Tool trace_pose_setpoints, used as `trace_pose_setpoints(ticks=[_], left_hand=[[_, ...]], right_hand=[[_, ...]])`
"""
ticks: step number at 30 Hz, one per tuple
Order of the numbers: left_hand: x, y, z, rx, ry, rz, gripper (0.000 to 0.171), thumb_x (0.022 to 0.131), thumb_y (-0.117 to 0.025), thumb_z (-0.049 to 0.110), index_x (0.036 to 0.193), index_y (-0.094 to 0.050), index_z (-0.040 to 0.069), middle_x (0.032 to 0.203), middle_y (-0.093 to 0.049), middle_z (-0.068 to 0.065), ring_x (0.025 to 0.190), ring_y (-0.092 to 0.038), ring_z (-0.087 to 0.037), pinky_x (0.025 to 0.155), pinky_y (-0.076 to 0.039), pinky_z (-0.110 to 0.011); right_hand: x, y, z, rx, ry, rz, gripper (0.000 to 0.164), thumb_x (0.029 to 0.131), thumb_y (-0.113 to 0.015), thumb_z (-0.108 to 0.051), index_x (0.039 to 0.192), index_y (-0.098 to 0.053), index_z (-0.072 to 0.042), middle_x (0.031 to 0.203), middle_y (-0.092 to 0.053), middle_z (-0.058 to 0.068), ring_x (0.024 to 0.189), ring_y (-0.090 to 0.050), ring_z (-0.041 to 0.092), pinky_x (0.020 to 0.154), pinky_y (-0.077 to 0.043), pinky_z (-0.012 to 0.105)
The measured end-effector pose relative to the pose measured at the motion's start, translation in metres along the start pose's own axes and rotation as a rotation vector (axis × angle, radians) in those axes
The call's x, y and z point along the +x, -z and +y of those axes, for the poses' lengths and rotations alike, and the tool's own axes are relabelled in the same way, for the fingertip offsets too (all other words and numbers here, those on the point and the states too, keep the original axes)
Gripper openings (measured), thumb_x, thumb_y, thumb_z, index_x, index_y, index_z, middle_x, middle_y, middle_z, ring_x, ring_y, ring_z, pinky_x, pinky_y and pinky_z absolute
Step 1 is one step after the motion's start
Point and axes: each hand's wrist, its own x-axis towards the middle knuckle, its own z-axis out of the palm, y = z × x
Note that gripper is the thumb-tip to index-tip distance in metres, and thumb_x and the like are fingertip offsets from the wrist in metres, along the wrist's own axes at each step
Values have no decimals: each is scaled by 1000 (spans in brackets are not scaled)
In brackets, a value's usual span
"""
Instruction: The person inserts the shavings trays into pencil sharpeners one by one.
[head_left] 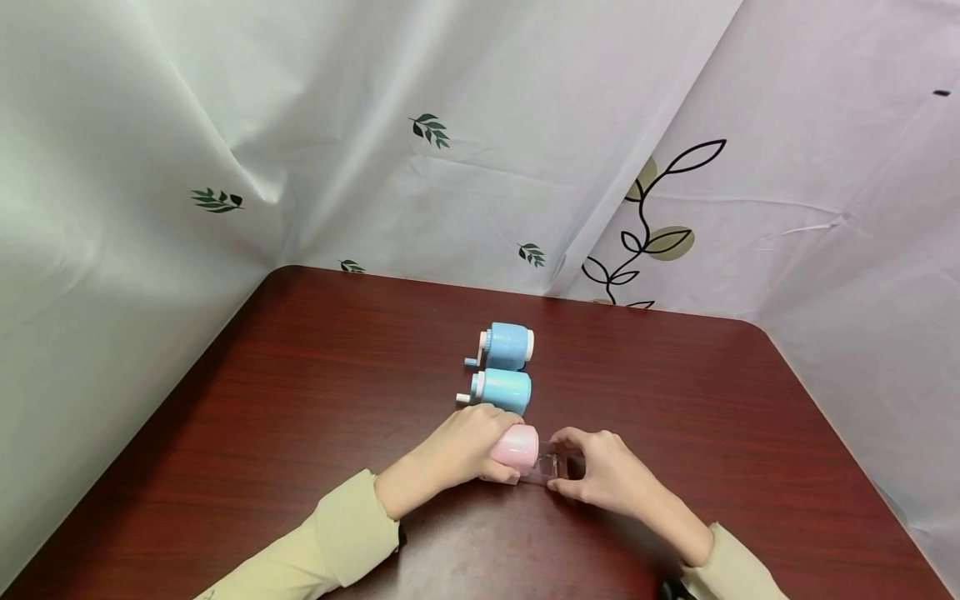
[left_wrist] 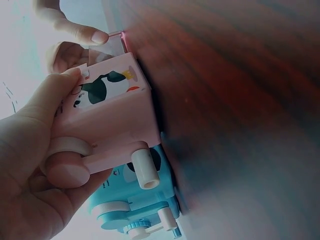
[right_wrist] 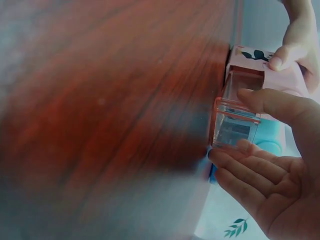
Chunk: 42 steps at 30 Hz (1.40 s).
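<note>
A pink hand-crank pencil sharpener [left_wrist: 122, 117] with a cartoon picture on its side rests on the table. My left hand [head_left: 468, 446] grips it from above, with the thumb on the near side. Out of its right end sticks a clear shavings drawer [right_wrist: 235, 127], partly slid out of the body. My right hand [head_left: 611, 471] pinches the outer end of this drawer between thumb and fingers. In the left wrist view the sharpener's white crank handle [left_wrist: 145, 169] points toward the camera.
Just behind the pink sharpener stands a light blue sharpener [head_left: 506, 389], with a darker blue sharpener [head_left: 508, 346] beyond it. Their cranks face left. The dark red-brown wooden table [head_left: 360, 350] meets a white leaf-printed cloth [head_left: 480, 192] at the back.
</note>
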Motion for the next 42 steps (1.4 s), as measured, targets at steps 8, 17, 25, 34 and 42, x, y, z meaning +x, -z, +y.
trace_pose_setpoints(ticks=[8, 17, 25, 34, 42], left_hand=[[0, -1, 0, 6, -1, 2, 50, 66, -76, 38, 106, -60, 11, 92, -62, 1, 83, -54, -14, 70, -48, -28], [0, -1, 0, 1, -2, 12, 49, 66, -76, 37, 105, -61, 11, 90, -61, 0, 81, -53, -14, 68, -47, -27], [1, -2, 1, 2, -6, 19, 49, 66, -76, 37, 105, -61, 11, 90, -61, 0, 81, -53, -14, 68, -47, -28], [1, -4, 0, 7, -18, 34, 49, 66, -76, 37, 104, -61, 11, 89, -61, -1, 80, -54, -13, 68, -47, -27], [1, -4, -1, 61, -16, 53, 46, 64, -75, 39, 99, -61, 13, 84, -62, 1, 72, -55, -12, 60, -47, -28]], right_hand=[[4, -3, 0, 23, 20, -15, 41, 66, -78, -29, 99, -61, -12, 76, -62, -8, 59, -51, 3, 58, -45, 21], [8, -5, -3, 41, 30, -23, 41, 66, -78, -30, 100, -62, -13, 82, -65, -7, 66, -54, 1, 61, -46, 22], [10, -5, -3, 45, 28, -39, 42, 66, -79, -32, 101, -62, -15, 86, -66, -7, 66, -53, 2, 61, -45, 21], [9, -3, -3, 84, 43, -50, 44, 65, -80, -34, 102, -62, -15, 92, -67, -5, 78, -59, 3, 66, -48, 23], [10, -5, -3, 87, 47, -42, 46, 66, -79, -35, 103, -62, -15, 92, -66, -6, 78, -58, 3, 67, -49, 23]])
